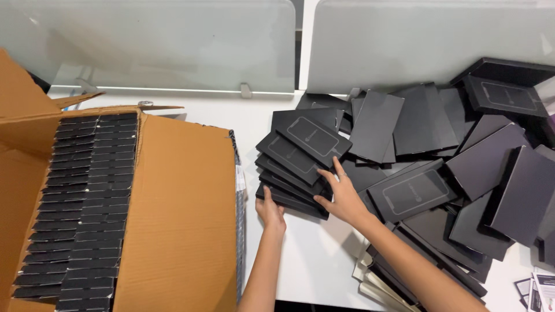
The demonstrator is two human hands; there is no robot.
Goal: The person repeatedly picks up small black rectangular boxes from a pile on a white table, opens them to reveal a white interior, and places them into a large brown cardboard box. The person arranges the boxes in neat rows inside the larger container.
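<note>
Far left: open brown corrugated cardboard carton [179, 214], packed with two tight rows of flat black boxes [81, 208] on edge. Centre: left hand [270, 212] and right hand [342, 199], fingers spread, bracketing a slipping stack of matte black rectangular boxes [298, 164], seemingly squaring it. Right: loose heap of identical boxes [462, 167] across white table [312, 260].

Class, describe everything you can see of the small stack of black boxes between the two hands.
The stack of black boxes holds several flat, matte, rectangular boxes that look like card, fanned unevenly and turned at an angle. The top ones bear a faint outlined rectangle. It rests on the white table. The left hand presses its lower left corner; the right hand grips its right side.
</note>
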